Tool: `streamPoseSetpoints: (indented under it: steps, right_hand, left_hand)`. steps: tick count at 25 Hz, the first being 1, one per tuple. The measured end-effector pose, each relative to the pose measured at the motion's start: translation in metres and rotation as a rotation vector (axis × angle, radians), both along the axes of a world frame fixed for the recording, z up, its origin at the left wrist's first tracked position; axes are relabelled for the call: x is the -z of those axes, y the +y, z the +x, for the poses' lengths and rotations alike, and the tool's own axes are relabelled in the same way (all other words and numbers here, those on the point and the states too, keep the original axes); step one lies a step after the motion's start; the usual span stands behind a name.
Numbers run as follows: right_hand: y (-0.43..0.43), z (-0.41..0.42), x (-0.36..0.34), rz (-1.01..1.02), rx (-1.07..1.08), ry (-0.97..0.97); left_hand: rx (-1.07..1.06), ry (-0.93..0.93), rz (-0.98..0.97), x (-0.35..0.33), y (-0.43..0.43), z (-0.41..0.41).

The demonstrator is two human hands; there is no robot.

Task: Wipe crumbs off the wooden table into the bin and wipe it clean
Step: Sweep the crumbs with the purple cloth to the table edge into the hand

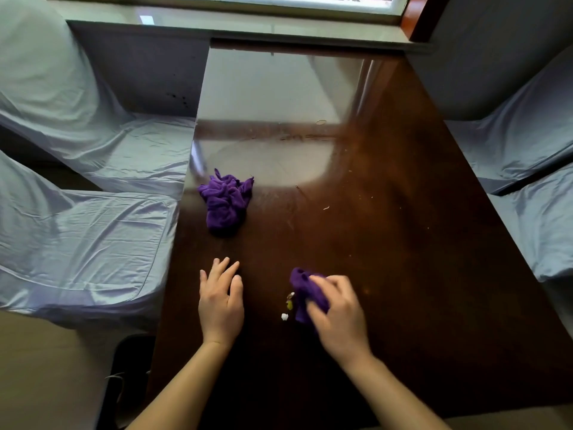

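Crumbs (288, 305): lay just left of held cloth (305, 293).
Right hand (338, 318): gripped that cloth on table (387, 243).
Left hand (220, 301): flat, fingers spread, empty.
Spare cloth (225, 204): farther back, crumpled.

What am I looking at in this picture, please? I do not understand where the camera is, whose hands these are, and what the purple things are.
There is no machine here. A person wears one camera on the head, so the single picture looks forward and down at that person's own arms. The dark surface is a wooden table below a window, with seats under light blue covers on both sides. The left hand lies open and flat on the table and holds nothing. The right hand grips a purple cloth and presses it on the wood beside a few crumbs. A second purple cloth lies crumpled further away, untouched. Small specks are scattered further out on the table. The dark shape by the near left corner may be a bin; I cannot tell.
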State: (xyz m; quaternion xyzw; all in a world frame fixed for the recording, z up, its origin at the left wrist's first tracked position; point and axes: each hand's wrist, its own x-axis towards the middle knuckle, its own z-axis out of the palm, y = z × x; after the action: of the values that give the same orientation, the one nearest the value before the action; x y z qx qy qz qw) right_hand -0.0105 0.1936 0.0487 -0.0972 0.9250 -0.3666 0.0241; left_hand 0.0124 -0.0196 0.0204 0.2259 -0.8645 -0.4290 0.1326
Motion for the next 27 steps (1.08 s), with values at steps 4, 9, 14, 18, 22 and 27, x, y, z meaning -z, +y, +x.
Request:
streamPoseSetpoints:
  steps: [4,9,14,18,22,27]
  right_hand:
    - [0.018,-0.042,-0.005,0.154,0.134,-0.001]
    - [-0.012,-0.019,0.010,0.325,0.076,0.046]
    - [-0.048,0.019,0.007,0.139,-0.138,0.023]
    - [-0.013,-0.002,-0.009,0.038,-0.034,0.062]
    - [0.050,-0.009,-0.002,0.207,0.112,-0.006]
    - [0.012,0.038,0.012,0.312,0.179,-0.034]
  left_hand:
    - [-0.020,0.106,0.101,-0.007,-0.030,0.025]
    - [-0.027,0.051,-0.017,0.002,-0.058,0.052]
    - [-0.122,0.021,0.027,0.005,-0.059,0.060]
    - [-0.232,0.015,0.081,0.006,-0.066,0.061]
    - [-0.309,0.043,0.112,0.010,-0.067,0.068]
    - [-0.330,0.099,0.415,0.013,-0.080,0.066]
